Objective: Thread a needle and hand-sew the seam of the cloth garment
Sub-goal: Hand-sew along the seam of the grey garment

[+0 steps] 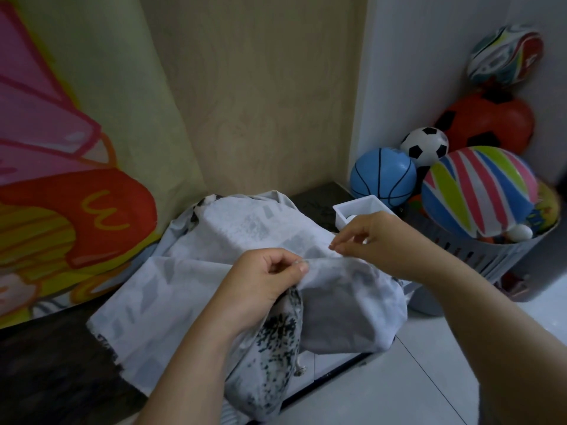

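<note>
On the dark bench (46, 363) the cloth garment (199, 280) lies draped, thin and floppy by the look of it, so the left hand (264, 280) pinching up a fold near the edge seems the right hold, while the right hand (377, 240) has thumb and finger nipped together just beside it, can't tell on what.

Both arms are bare from the picture edge to the fingertips. The left hand (264, 280), over the pale cloth (196, 280), has short, plain nails on its fingers (302, 266). The right hand (377, 240), at the cloth's upper right, is bare too; its nails are hard to see.
</note>
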Available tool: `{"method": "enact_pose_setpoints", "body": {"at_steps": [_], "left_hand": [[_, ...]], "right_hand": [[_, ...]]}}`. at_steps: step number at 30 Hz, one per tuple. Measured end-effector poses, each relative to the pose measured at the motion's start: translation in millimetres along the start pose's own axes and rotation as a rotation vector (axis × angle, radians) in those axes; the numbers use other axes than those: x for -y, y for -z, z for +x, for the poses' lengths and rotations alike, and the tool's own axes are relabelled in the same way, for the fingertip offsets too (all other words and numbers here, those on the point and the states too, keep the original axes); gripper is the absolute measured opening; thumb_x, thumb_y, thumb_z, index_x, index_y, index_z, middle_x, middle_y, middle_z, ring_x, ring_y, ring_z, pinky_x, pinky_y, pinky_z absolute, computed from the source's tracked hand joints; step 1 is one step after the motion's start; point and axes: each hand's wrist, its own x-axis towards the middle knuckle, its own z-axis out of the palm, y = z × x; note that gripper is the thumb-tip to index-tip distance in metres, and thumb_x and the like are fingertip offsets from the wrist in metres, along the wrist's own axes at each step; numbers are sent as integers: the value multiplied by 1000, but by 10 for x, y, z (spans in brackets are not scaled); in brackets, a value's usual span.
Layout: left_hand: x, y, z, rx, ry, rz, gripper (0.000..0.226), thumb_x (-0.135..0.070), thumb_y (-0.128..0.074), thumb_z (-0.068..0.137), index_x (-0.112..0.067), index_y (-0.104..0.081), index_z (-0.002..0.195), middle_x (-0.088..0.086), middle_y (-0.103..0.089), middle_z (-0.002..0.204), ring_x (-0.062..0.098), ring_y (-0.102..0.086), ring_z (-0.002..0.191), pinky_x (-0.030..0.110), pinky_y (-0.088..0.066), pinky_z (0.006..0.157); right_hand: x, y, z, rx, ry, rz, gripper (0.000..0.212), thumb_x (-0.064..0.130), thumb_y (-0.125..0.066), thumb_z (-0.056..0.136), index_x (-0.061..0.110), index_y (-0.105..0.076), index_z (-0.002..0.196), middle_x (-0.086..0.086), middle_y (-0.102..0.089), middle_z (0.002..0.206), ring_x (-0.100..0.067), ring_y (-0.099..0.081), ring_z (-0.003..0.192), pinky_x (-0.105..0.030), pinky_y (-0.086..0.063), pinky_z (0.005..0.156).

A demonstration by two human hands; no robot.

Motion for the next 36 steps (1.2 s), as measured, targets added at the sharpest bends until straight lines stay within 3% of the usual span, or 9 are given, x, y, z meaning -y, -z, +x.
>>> {"method": "enact_pose_setpoints", "body": {"at_steps": [5,9,16,23,31,33,36], "left_hand": [[-20,8,-7,6,12,7,15,-15,-67,86,-20,-74,74,4,-74,82,12,-67,79,31,-53,84],[-13,24,-1,10,13,14,22,-17,-67,87,-26,-75,69,0,-75,79,9,-68,77,24,-53,80],[-12,21,-4,18,20,-20,19,-15,-67,87,-22,-74,71,0,-75,79,8,-67,76,19,-52,76],[-18,5,-7,16,31,-70,15,-12,-66,86,-17,-73,73,4,-74,79,10,-67,75,19,-53,76],[-2,19,5,30,27,-50,15,-14,-66,87,-18,-73,74,4,-74,80,11,-66,77,25,-52,82],[1,27,6,34,29,-60,14,-14,-65,87,-17,-73,76,1,-73,78,9,-66,76,22,-52,79],[5,39,10,37,33,-79,13,-15,-65,87,-18,-73,77,0,-73,78,8,-67,77,18,-52,76]], "right_hand": [[0,-44,4,140,53,-128,26,16,-58,91,40,-69,90,24,-59,90,-2,-58,85,-16,-45,82],[34,-28,0,158,82,-118,27,16,-59,90,42,-64,83,30,-56,82,-1,-57,82,-11,-44,73],[44,-30,-9,163,90,-131,26,16,-58,90,41,-64,85,29,-57,82,2,-56,78,-11,-44,71],[62,-47,-29,145,64,-124,22,17,-59,90,36,-70,91,21,-63,92,-2,-59,87,-18,-48,86],[111,-62,-32,128,56,-85,32,13,-57,90,43,-65,81,19,-66,90,-1,-61,83,-24,-53,84],[124,-78,-36,115,61,-86,32,11,-57,90,41,-67,83,14,-69,93,-2,-62,82,-21,-53,82],[152,-115,-41,83,100,-64,23,13,-60,90,32,-72,89,15,-70,91,4,-61,80,-4,-44,74]]}}
